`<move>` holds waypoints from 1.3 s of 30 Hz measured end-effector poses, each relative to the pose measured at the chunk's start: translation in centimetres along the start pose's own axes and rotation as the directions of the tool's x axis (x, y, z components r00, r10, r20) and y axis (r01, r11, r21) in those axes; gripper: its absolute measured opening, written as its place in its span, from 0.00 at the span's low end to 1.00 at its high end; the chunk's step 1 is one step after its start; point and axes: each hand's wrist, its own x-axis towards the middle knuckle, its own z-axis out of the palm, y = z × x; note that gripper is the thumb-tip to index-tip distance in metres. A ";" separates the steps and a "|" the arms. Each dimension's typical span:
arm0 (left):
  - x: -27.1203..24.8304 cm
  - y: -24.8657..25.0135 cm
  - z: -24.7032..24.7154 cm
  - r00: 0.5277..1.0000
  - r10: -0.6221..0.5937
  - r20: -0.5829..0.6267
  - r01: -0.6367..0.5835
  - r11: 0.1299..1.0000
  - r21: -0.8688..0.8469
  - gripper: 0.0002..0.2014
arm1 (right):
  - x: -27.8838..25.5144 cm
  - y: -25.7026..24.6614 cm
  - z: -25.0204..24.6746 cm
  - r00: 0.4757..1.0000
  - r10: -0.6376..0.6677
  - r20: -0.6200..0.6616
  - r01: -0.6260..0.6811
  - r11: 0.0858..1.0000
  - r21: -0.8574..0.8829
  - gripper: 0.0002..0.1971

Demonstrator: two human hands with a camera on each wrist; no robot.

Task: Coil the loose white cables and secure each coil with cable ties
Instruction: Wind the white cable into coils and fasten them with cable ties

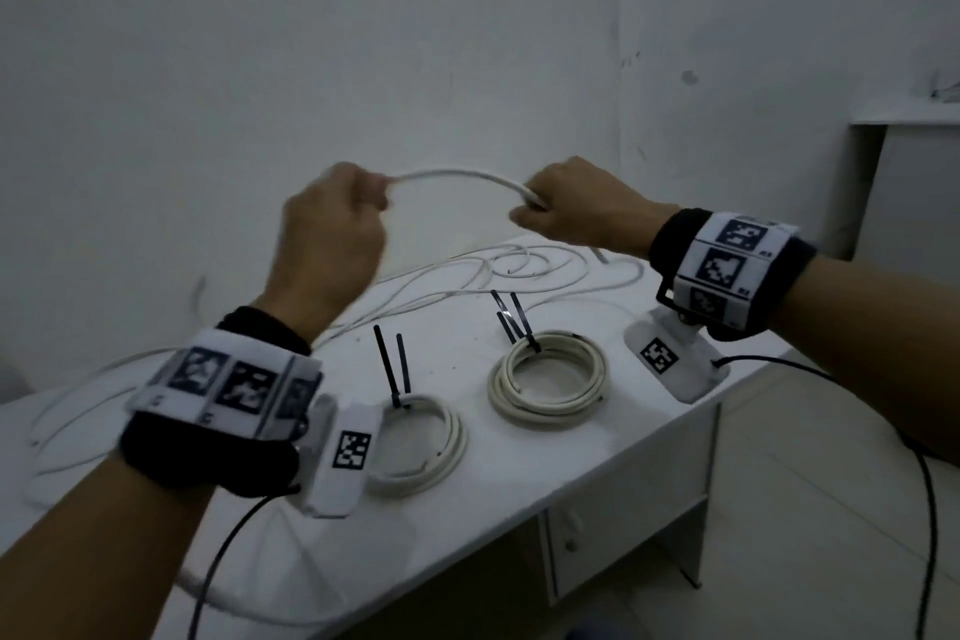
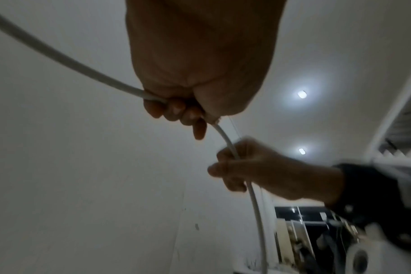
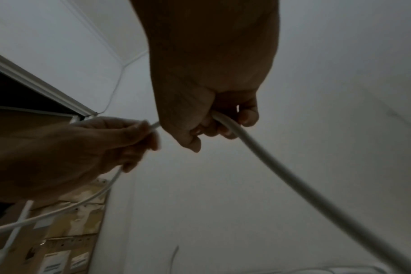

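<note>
Both hands are raised above the white table [image 1: 467, 494] and hold one loose white cable [image 1: 457, 176] that arches between them. My left hand [image 1: 332, 229] grips it in a fist, and my right hand [image 1: 566, 208] grips it too. In the left wrist view the left hand [image 2: 176, 111] has its fingers curled round the cable [image 2: 70, 61]. The right wrist view shows the right hand [image 3: 214, 126] closed on the cable [image 3: 282, 166]. More loose cable [image 1: 498, 270] lies tangled on the table behind. Two finished coils [image 1: 421, 447] [image 1: 548, 379] lie in front, each bound with black cable ties [image 1: 392, 369] [image 1: 514, 322].
The table's front edge runs diagonally from lower left to right; a drawer unit [image 1: 623, 525] sits under it. A white wall [image 1: 311, 68] stands close behind. Black wires [image 1: 924, 483] trail from the wrist bands. A white ledge [image 1: 904, 114] juts out at far right.
</note>
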 end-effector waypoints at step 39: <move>-2.4 -3.7 -0.6 0.882 -0.412 0.228 0.455 0.617 -0.642 0.16 | 1.2 -5.4 1.3 0.812 0.477 0.336 -0.248 -0.238 0.939 0.21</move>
